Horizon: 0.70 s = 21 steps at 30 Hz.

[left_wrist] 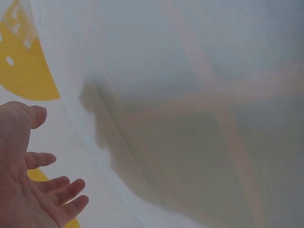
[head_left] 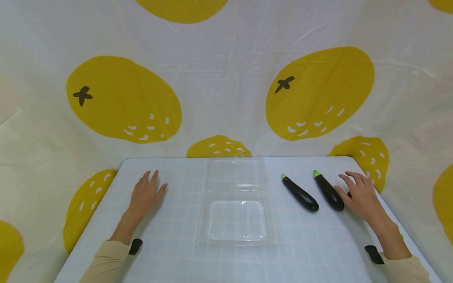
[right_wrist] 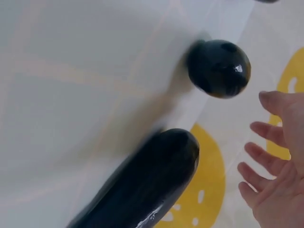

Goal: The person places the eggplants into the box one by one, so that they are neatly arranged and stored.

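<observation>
My left hand (head_left: pixel 144 198) is over the left part of the table, fingers loosely spread and holding nothing. My right hand (head_left: pixel 362 198) hovers at the right with relaxed, parted fingers, just beside a dark purple eggplant (head_left: pixel 329 192) with a green stem end. A second eggplant (head_left: pixel 300 194) lies slantwise to its left. Under the right hand a bit of another dark object (head_left: pixel 349 194) peeks out, mostly hidden. Two glossy eggplant ends appear in the right wrist view, one rounded eggplant (right_wrist: pixel 221 69) and one long eggplant (right_wrist: pixel 152 183), both apart from the fingers.
A clear plastic clamshell box (head_left: pixel 237 222) stands unfolded mid-table, its lid (head_left: pixel 235 173) toward the back. The white table (head_left: pixel 170 259) meets a curtain (head_left: pixel 226 98) with yellow fruit prints. A small green spot (head_left: pixel 401 235) shows beside the right forearm.
</observation>
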Tool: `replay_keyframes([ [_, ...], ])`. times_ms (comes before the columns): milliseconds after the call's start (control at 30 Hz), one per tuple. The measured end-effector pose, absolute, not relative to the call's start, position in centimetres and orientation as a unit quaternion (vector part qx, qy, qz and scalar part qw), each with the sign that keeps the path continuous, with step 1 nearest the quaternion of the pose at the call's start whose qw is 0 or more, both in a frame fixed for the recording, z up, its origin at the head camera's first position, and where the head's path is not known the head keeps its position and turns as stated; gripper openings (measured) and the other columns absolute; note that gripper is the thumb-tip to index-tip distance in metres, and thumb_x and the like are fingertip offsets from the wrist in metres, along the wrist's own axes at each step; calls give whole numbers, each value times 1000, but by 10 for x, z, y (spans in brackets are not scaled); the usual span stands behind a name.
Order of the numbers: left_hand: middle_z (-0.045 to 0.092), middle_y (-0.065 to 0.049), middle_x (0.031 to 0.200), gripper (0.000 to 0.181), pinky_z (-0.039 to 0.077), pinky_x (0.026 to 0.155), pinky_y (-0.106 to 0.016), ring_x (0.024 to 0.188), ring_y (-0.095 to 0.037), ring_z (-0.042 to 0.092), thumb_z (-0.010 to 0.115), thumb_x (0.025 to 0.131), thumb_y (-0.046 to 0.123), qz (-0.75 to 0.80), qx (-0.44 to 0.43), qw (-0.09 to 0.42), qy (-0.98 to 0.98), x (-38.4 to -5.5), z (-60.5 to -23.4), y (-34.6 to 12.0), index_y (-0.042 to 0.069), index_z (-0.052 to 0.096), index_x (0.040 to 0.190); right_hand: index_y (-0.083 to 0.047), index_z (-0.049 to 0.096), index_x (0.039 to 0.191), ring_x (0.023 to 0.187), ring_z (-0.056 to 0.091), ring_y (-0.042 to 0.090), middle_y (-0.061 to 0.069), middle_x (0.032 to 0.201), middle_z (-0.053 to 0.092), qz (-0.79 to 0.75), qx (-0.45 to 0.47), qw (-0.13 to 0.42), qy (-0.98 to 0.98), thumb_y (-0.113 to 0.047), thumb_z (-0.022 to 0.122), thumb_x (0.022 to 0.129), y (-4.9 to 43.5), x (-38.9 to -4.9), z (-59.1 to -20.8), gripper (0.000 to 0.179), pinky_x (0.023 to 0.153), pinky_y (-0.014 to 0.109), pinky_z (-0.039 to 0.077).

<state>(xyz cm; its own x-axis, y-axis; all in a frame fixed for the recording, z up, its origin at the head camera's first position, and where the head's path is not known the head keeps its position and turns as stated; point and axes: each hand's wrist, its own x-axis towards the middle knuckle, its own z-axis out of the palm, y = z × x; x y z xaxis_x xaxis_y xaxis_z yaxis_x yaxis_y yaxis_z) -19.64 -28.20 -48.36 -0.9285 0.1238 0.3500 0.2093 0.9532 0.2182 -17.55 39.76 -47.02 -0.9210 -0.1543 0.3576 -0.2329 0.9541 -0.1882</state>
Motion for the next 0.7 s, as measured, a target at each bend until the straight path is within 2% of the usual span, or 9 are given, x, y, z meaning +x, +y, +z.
replay_keyframes([
  [167,46,-42,135,53,48,91,-66,111,-58,55,67,99,19,-129,-78,161,-975,-197,-481,-274,-15,51,137,9,56,129,126,38,54,35,135,47,132,110,190,-967,-9,72,93,392,-175,-469,42,112,72,24],
  [267,46,-41,135,53,49,91,-66,112,-57,55,66,100,20,-135,-73,153,-976,-196,-480,-268,-15,51,137,9,57,128,125,39,54,34,134,48,139,113,195,-964,-7,72,92,387,-174,-468,42,112,71,25],
  [467,46,-39,137,51,50,90,-64,114,-56,55,66,100,20,-153,-73,143,-975,-194,-479,-257,-14,53,137,8,58,127,123,43,53,34,131,51,152,121,207,-959,-5,74,91,373,-174,-467,42,102,73,34],
  [700,49,-35,136,47,52,89,-62,116,-51,56,67,100,18,-192,-78,146,-967,-191,-479,-242,-10,55,136,8,57,130,124,43,52,33,133,51,159,117,196,-961,-6,73,93,359,-173,-466,43,102,72,36],
])
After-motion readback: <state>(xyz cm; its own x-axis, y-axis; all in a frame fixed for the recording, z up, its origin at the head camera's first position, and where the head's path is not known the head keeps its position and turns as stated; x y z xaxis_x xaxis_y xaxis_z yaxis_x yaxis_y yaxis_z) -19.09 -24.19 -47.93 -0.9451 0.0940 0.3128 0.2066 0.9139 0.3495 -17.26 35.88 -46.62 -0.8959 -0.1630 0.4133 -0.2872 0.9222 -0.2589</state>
